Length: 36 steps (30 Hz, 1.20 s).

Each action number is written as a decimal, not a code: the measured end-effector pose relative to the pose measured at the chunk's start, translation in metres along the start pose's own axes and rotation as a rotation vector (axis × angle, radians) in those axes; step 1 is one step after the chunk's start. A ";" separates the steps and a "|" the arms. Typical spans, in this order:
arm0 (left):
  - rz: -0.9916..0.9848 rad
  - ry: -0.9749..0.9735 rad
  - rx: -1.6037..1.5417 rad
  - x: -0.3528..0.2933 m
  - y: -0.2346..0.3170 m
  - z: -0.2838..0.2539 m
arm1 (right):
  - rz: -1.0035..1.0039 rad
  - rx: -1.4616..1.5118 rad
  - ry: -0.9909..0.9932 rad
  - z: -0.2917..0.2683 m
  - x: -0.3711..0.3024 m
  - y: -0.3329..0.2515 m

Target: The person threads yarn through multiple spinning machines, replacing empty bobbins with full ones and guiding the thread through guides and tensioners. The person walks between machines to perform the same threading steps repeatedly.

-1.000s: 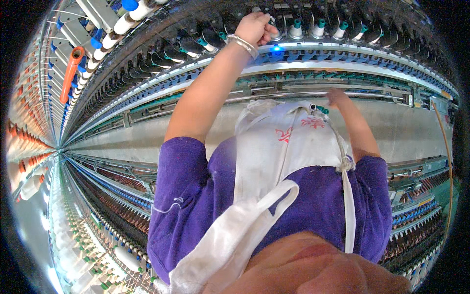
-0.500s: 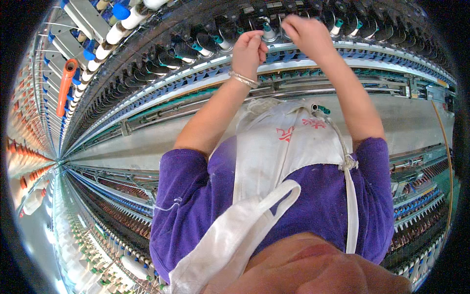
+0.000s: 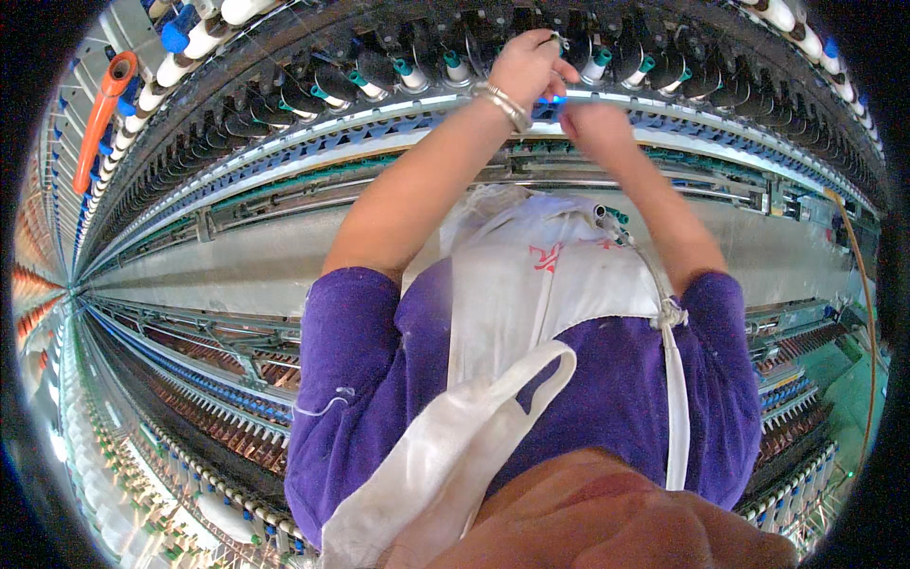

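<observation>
Along the spindle row (image 3: 457,68), left hand (image 3: 533,68) has fingers curled beside a green-tipped bobbin (image 3: 596,66), right hand (image 3: 602,131) blurred below; can't tell if either's gripping anything. Hands this crowded could knock it askew.

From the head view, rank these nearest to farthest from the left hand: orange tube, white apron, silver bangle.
From the left hand:
1. Silver bangle: on the same wrist.
2. White apron: below, on the wearer's front.
3. Orange tube: far upper left.
</observation>
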<state>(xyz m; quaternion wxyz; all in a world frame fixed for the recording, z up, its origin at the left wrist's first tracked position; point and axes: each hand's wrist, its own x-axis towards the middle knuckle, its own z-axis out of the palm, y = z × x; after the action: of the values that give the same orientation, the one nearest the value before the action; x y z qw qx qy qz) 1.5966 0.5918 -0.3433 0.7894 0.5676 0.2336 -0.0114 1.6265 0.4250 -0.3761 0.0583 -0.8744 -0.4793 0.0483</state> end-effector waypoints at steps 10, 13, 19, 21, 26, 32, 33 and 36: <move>-0.037 0.001 0.144 0.043 0.009 -0.010 | 0.195 0.623 0.089 0.038 -0.097 0.008; 0.069 0.060 0.672 0.055 0.024 -0.023 | 0.226 0.621 0.128 0.041 -0.109 0.010; 0.426 -0.020 1.750 0.052 0.054 0.016 | 0.191 0.640 0.160 0.046 -0.114 0.011; 0.483 -0.075 2.007 0.020 0.035 0.033 | 0.183 0.637 0.136 0.042 -0.111 0.012; 0.354 -0.059 1.820 -0.039 -0.015 0.016 | 0.257 0.673 0.231 0.009 -0.078 0.021; 0.434 0.083 1.375 -0.042 -0.031 -0.005 | 0.016 0.191 0.570 -0.053 0.010 0.028; 0.406 0.073 1.294 -0.043 -0.030 -0.007 | 0.025 0.144 0.570 -0.066 0.023 0.024; 0.482 0.102 1.178 -0.049 -0.023 -0.013 | -0.200 0.218 0.655 -0.127 0.032 0.013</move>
<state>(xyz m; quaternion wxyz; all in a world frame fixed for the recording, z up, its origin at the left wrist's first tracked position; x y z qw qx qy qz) 1.5417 0.5829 -0.3484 0.3131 0.9430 0.0912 0.0670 1.6722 0.4376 -0.2531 0.3063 -0.7808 -0.5104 -0.1897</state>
